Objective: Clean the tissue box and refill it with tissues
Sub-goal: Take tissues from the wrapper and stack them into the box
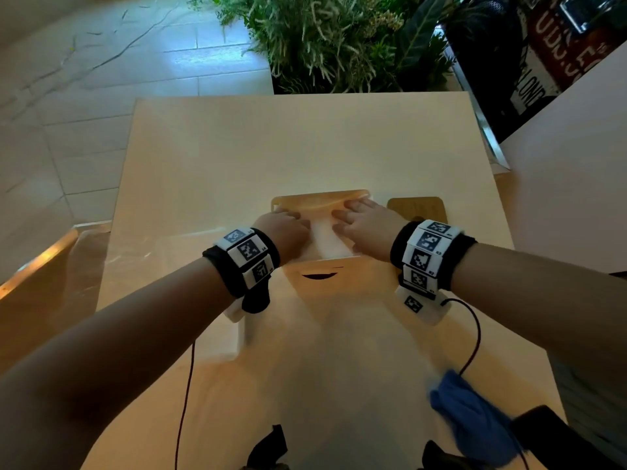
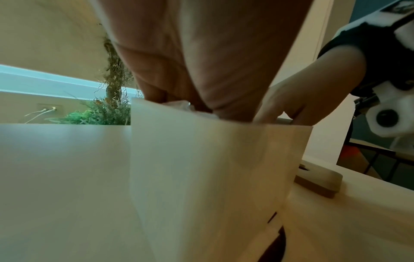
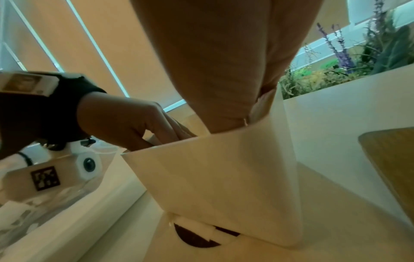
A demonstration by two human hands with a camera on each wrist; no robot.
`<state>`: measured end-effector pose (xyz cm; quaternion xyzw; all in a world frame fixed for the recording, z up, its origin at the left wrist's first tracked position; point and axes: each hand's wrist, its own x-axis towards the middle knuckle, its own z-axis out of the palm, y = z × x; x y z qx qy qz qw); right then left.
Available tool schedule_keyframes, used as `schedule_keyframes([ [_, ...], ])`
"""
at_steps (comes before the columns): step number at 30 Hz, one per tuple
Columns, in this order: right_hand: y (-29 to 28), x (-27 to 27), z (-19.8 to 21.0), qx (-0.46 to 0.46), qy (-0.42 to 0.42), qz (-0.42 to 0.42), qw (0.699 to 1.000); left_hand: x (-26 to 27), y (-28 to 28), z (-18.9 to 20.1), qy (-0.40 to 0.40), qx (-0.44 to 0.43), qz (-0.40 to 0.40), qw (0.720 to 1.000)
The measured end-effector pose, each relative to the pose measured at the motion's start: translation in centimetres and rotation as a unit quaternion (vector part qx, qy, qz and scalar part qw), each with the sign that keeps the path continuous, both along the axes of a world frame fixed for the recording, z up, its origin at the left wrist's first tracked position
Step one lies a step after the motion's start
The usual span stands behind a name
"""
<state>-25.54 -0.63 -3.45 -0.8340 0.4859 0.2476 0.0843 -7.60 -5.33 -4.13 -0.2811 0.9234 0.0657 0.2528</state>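
A white tissue box point(image 1: 325, 266) stands open-topped on the pale table point(image 1: 271, 147), with a dark curved slot in its near wall. Both hands reach down into it from above. My left hand point(image 1: 298, 222) has its fingers pushed inside at the left, and the fingertips are hidden by the wall point(image 2: 212, 168). My right hand point(image 1: 342, 218) lies with fingers spread on the white tissues point(image 1: 325, 242) inside. In the right wrist view, the left hand point(image 3: 134, 120) enters the box point(image 3: 224, 177) with straight fingers. The wooden lid point(image 1: 417, 208) lies flat just right of the box.
A blue cloth point(image 1: 471, 418) lies near the table's front right. Clear plastic wrapping point(image 1: 142, 256) sits left of the box. Green plants point(image 1: 339, 39) stand beyond the far edge, and a white wall point(image 1: 576, 181) runs along the right. Cables trail from both wrists.
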Motion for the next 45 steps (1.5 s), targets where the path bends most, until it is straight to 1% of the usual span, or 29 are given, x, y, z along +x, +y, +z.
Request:
schedule_keyframes([
  [2, -0.1, 0.1, -0.2, -0.003, 0.001, -0.003, 1.000, -0.3, -0.2, -0.1, 0.006, 0.007, 0.010, 1.000],
  [5, -0.5, -0.3, 0.3, 0.020, -0.018, 0.002, 1.000, 0.6, -0.1, 0.4, 0.026, -0.003, 0.013, 1.000],
  [8, -1.1, -1.8, 2.1, 0.023, -0.053, -0.026, 0.998, 2.2, 0.3, 1.6, 0.060, -0.033, 0.056, 0.996],
  [10, -1.3, -2.7, 3.1, 0.010, -0.039, -0.039, 0.998, 3.1, 0.6, 2.3, 0.087, -0.053, 0.092, 0.991],
  [13, -1.3, -2.5, 3.1, 0.015, -0.009, -0.050, 0.999, 3.4, 0.8, 2.7, 0.100, -0.069, 0.126, 0.985],
  [16, -1.4, -1.6, 2.5, 0.004, 0.014, -0.047, 0.999, 2.9, 1.0, 2.3, 0.092, -0.082, 0.120, 0.985],
  [21, -1.0, -0.5, 1.3, -0.032, 0.041, -0.049, 0.997, 1.7, 0.9, 2.0, 0.035, -0.103, 0.082, 0.991],
  [24, -1.1, -0.4, 1.3, -0.029, 0.035, -0.045, 0.998, 1.4, 0.7, 2.2, 0.028, -0.104, 0.079, 0.991],
  [26, -1.5, -0.8, 2.2, 0.000, 0.015, -0.052, 0.999, 1.5, 0.9, 2.4, 0.042, -0.093, 0.084, 0.991],
  [29, -2.0, -1.6, 3.4, 0.016, -0.005, -0.068, 0.998, 1.6, 1.3, 2.4, 0.079, -0.085, 0.088, 0.989],
  [31, -1.7, -1.4, 3.5, 0.029, 0.000, -0.077, 0.997, 1.6, 1.5, 1.9, 0.092, -0.079, 0.085, 0.989],
  [33, -1.0, -0.8, 3.3, 0.026, 0.016, -0.066, 0.997, 1.8, 1.7, 1.5, 0.091, -0.063, 0.087, 0.990],
  [35, -0.7, -0.3, 3.2, 0.011, 0.032, -0.061, 0.998, 2.2, 1.7, 1.4, 0.129, -0.037, 0.100, 0.986],
  [36, -0.6, -0.1, 3.5, 0.007, 0.035, -0.066, 0.997, 2.5, 1.7, 1.6, 0.175, -0.018, 0.116, 0.978],
  [37, -0.6, 0.1, 3.8, 0.005, 0.030, -0.074, 0.997, 3.2, 1.8, 2.0, 0.235, -0.002, 0.137, 0.962],
  [39, -0.5, 0.6, 4.9, -0.011, -0.008, -0.095, 0.995, 5.3, 2.3, 3.2, 0.346, -0.001, 0.197, 0.917],
  [40, -0.3, 1.0, 5.5, -0.029, -0.055, -0.112, 0.992, 6.9, 2.7, 3.6, 0.384, -0.013, 0.241, 0.891],
  [41, 0.0, 1.7, 5.9, -0.048, -0.124, -0.135, 0.982, 8.7, 3.2, 3.9, 0.407, -0.028, 0.290, 0.866],
  [42, 0.5, 2.6, 6.2, -0.059, -0.213, -0.160, 0.962, 10.6, 3.8, 3.9, 0.414, -0.037, 0.342, 0.843],
  [43, 1.1, 3.9, 6.3, -0.054, -0.309, -0.181, 0.932, 12.5, 4.5, 3.6, 0.406, -0.037, 0.396, 0.823],
  [44, 1.8, 5.4, 6.1, -0.030, -0.398, -0.198, 0.895, 14.1, 5.3, 3.2, 0.388, -0.026, 0.446, 0.806],
  [45, 2.3, 7.1, 5.6, 0.003, -0.462, -0.205, 0.863, 15.5, 6.2, 2.6, 0.363, -0.004, 0.490, 0.793],
])
